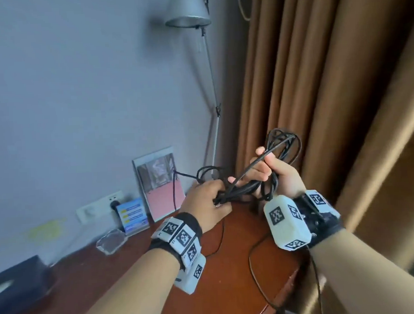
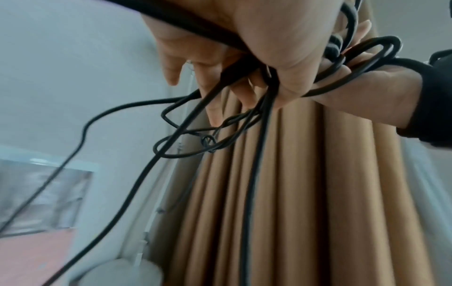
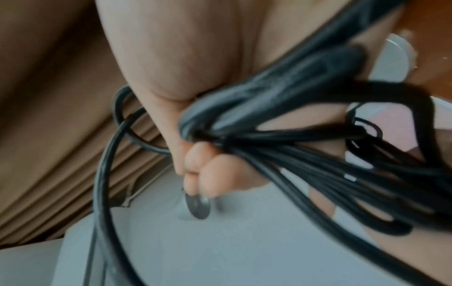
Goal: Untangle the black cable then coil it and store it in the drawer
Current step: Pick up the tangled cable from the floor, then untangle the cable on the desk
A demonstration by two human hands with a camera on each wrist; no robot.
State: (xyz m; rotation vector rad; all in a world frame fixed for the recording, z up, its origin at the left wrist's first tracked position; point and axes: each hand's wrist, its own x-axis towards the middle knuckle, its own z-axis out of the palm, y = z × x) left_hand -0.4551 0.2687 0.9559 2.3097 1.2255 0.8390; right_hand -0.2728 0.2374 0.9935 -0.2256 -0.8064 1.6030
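Note:
A bundle of black cable (image 1: 248,187) hangs in the air between both hands, above the far right corner of the wooden desk (image 1: 232,287). My left hand (image 1: 208,200) grips the lower left end of the bundle, fingers curled round the strands. My right hand (image 1: 271,170) holds the upper part, with loops (image 1: 284,140) sticking up past the fingers. In the left wrist view loose strands and a small knot (image 2: 208,142) dangle below the palm (image 2: 269,38). The right wrist view shows several strands (image 3: 305,151) bunched under the curled fingers (image 3: 208,168). No drawer is in view.
A brown curtain (image 1: 317,79) hangs right behind the hands. A grey lamp (image 1: 189,13) on a thin pole stands at the desk's back. A framed card (image 1: 159,183), a small blue stand (image 1: 132,216), a glass dish (image 1: 111,241) and a wall socket (image 1: 100,205) sit left of the hands.

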